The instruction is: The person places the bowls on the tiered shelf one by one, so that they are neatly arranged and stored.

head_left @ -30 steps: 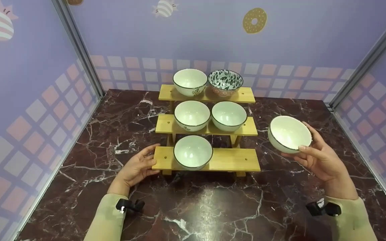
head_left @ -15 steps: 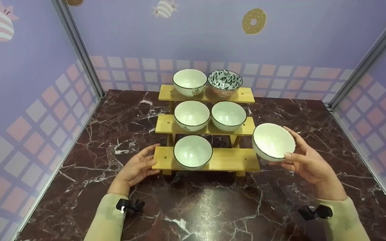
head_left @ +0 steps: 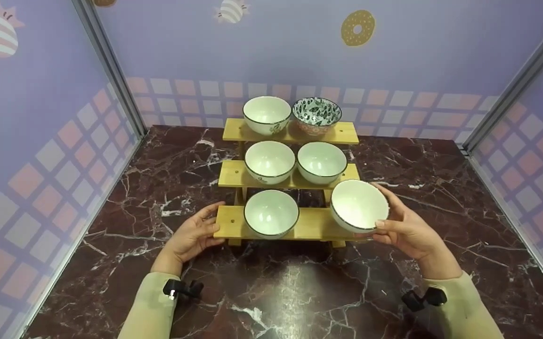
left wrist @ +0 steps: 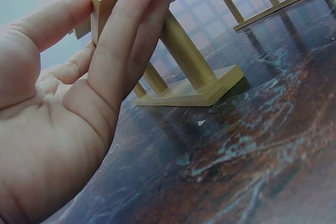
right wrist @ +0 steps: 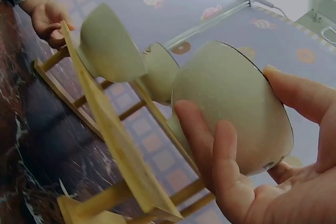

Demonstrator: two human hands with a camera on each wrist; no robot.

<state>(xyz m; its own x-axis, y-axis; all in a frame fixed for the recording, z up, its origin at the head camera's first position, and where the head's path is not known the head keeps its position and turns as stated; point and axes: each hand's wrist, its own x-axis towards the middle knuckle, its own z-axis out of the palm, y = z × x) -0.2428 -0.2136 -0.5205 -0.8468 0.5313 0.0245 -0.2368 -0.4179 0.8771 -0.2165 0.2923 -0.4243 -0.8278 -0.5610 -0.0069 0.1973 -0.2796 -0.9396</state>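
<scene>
A three-tier wooden rack [head_left: 313,223] carries several bowls. My left hand [head_left: 197,235] grips the left end of its lowest board; in the left wrist view the fingers [left wrist: 113,45] lie along that end. My right hand [head_left: 410,233] holds a white bowl [head_left: 360,205] with a dark rim, thumb at the rim and fingers around the outside. This bowl is tilted over the right end of the lowest board; in the right wrist view it appears apart from the board. Left of it on the same board sits a pale bowl [head_left: 271,213].
Two bowls stand on the middle board, a white one [head_left: 270,161] and a pale green one [head_left: 322,162]. The top board bears a white bowl [head_left: 267,115] and a patterned bowl [head_left: 317,115]. Beneath is a dark marbled tabletop [head_left: 271,292], with purple walls [head_left: 295,52] around.
My right hand has carried the white bowl leftward and slightly nearer, from beside the rack to over the lowest board's right end. The left hand has stayed in place on the rack.
</scene>
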